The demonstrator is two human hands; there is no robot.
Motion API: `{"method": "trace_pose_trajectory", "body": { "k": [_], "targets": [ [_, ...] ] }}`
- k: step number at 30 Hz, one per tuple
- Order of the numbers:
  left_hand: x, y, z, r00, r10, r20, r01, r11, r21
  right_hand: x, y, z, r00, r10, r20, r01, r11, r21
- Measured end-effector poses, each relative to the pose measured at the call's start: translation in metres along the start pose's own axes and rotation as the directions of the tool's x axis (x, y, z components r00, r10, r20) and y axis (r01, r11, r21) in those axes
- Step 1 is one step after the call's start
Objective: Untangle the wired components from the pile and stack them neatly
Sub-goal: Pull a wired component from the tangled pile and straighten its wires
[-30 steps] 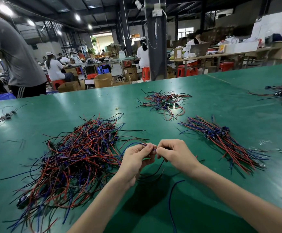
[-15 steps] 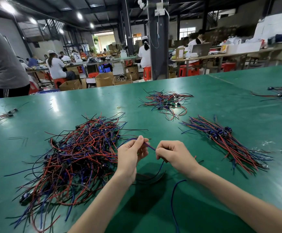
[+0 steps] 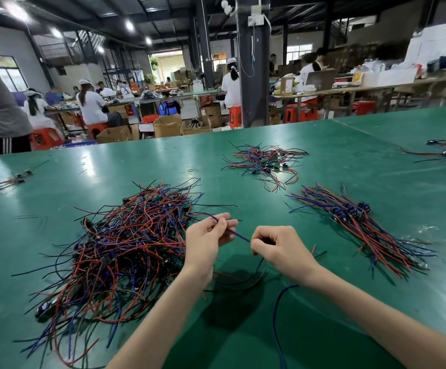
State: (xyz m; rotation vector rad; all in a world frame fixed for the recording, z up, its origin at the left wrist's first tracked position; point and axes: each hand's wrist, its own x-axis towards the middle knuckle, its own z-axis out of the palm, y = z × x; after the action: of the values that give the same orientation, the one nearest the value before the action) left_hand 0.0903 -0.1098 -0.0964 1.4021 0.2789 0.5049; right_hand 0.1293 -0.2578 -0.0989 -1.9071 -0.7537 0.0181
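Well, the green tabletop (image 3: 110,182) is wide and shiny. The biggest thing on it is a big pile (image 3: 126,249) of red, blue and black wires, all mixed up, lying just left of the hands. To the right, well apart from it, sits a neat stack (image 3: 360,227) with its wires lined up the same way. Farther back is a small loose pile (image 3: 264,161).

Both bare arms reach in from the near edge, and the hands are held up over the tabletop, close together. The left hand (image 3: 206,243) is turned upright, its thumb and fingers pinching a blue wire (image 3: 236,234) near the fingertips. The right hand (image 3: 280,249) is curled like a fist, back up, and its fingers pinch the same wire lower down. The wire runs straight and tight between the two hands. Past the left hand it bends back into the big pile.
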Motion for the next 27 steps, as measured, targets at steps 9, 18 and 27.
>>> {"method": "trace_pose_trajectory", "body": {
  "k": [9,18,27],
  "targets": [
    [0.006,0.011,-0.011,0.981,-0.195,-0.004,0.179,0.908,-0.379,0.003,0.005,-0.003,1.0,0.025,-0.006,-0.025,1.0,0.001],
    [0.009,0.004,-0.011,0.967,-0.213,0.137,0.226,0.97,-0.09,0.019,0.014,-0.033,0.993,0.079,-0.09,-0.081,0.996,-0.021],
    [0.012,0.003,-0.017,0.989,-0.102,0.108,0.08,0.977,0.196,0.023,0.021,-0.037,0.995,0.098,-0.01,-0.098,0.995,-0.006]
  ]
}}
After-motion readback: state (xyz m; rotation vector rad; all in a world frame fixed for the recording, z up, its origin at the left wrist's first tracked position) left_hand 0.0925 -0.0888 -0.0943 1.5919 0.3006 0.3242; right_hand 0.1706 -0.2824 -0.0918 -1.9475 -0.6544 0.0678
